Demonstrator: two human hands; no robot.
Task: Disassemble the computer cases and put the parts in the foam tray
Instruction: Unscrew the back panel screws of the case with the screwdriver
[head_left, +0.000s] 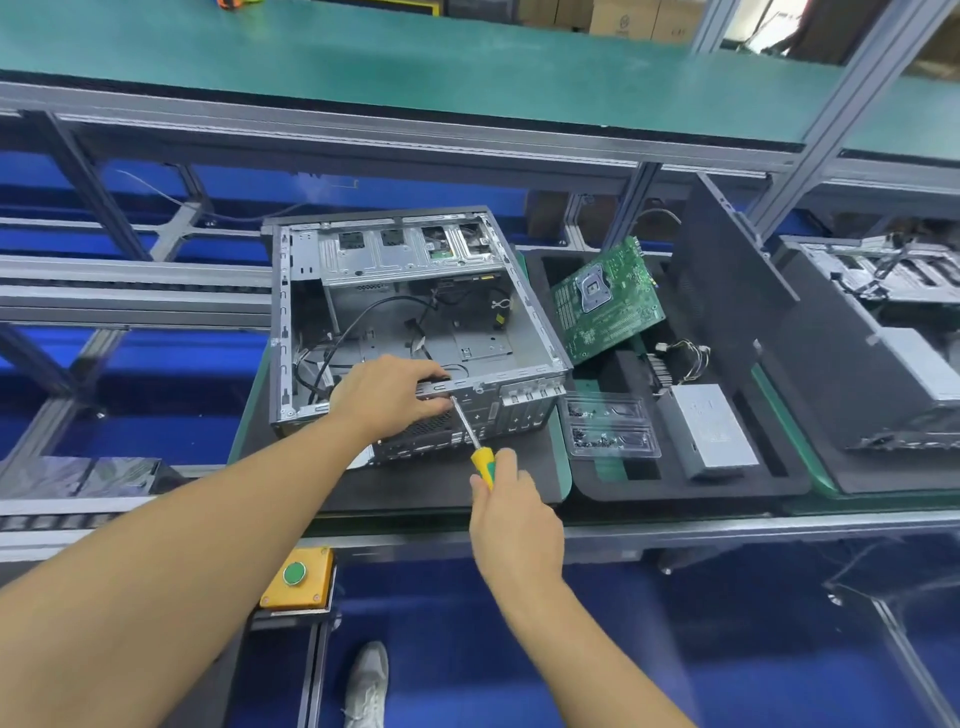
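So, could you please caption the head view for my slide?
Left hand grips the open computer case; right hand holds a screwdriver to its rear edge.

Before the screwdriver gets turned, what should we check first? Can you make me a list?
1. Left hand holds the open grey metal computer case steady: ok.
2. Right hand grips the yellow-and-green-handled screwdriver: ok.
3. Screwdriver tip sits in a screw head: cannot tell, too small.
4. Left fingers clear of the tip: not ok, they are right beside it.
5. Clear plastic screw tray nearby in the black foam tray: ok.
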